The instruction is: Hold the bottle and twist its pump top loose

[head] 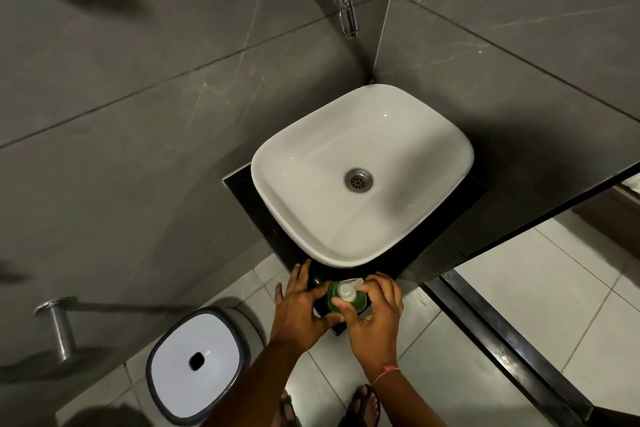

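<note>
A green soap bottle [356, 300] with a clear pump top stands on the near corner of the black counter [242, 184]. My right hand [372, 319] curls around the bottle, thumb on its near side and fingers behind the pump. My left hand [298, 305] lies just left of the bottle with fingers spread and relaxed, its fingertips at the counter's front edge below the white basin [287, 163]. Whether the left thumb touches the bottle cannot be told.
A chrome tap [341, 0] juts from the grey tiled wall above the basin. A white-lidded bin [197, 362] stands on the floor tiles at lower left. A metal holder [59, 326] sticks out of the left wall. Sandalled feet [362, 406] show below.
</note>
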Demonstrator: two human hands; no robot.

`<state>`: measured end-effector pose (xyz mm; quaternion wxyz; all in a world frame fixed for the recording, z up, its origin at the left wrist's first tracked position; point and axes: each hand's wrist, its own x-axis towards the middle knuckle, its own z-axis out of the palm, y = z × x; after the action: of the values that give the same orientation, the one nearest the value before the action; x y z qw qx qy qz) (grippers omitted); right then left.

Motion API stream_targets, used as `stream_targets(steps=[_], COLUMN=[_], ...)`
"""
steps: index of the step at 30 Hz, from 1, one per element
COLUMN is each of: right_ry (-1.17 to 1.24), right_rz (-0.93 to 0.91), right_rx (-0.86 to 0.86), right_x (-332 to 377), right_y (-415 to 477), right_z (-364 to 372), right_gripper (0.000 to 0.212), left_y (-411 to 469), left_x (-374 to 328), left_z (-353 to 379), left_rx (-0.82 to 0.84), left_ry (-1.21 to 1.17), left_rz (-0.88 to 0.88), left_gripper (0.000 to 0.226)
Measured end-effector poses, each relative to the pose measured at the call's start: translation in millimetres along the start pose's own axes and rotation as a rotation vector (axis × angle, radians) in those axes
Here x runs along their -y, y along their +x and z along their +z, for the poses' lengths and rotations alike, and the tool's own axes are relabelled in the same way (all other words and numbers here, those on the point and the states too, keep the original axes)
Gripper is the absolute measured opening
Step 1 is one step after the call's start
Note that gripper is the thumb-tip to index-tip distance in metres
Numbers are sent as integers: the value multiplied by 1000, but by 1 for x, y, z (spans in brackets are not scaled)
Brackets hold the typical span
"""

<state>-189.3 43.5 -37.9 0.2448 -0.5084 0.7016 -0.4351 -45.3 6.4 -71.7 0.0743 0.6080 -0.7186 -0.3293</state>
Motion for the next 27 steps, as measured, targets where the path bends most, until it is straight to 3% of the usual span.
stream_targets(steps=[6,9,17,23,27], right_ry=[-54,-88,-80,-114,-96], right_rz=[-4,-85,-145,-68,99], right_rx=[16,98,272,100,40], right_x=[2,1,-4,-10,0], right_y=[-1,3,16,6,4], right_z=[-2,-11,-24,-12,-2], right_gripper=[32,24,34,31,50], left_y=[0,0,0,1,2], left_x=[2,0,-2,-1,2], left_z=[1,0,-3,-1,2], left_rx=[11,14,7,4,8], left_ry=[14,6,17,26,43], left_rz=[5,4,8,5,7], left_gripper=[68,69,68,67,66])
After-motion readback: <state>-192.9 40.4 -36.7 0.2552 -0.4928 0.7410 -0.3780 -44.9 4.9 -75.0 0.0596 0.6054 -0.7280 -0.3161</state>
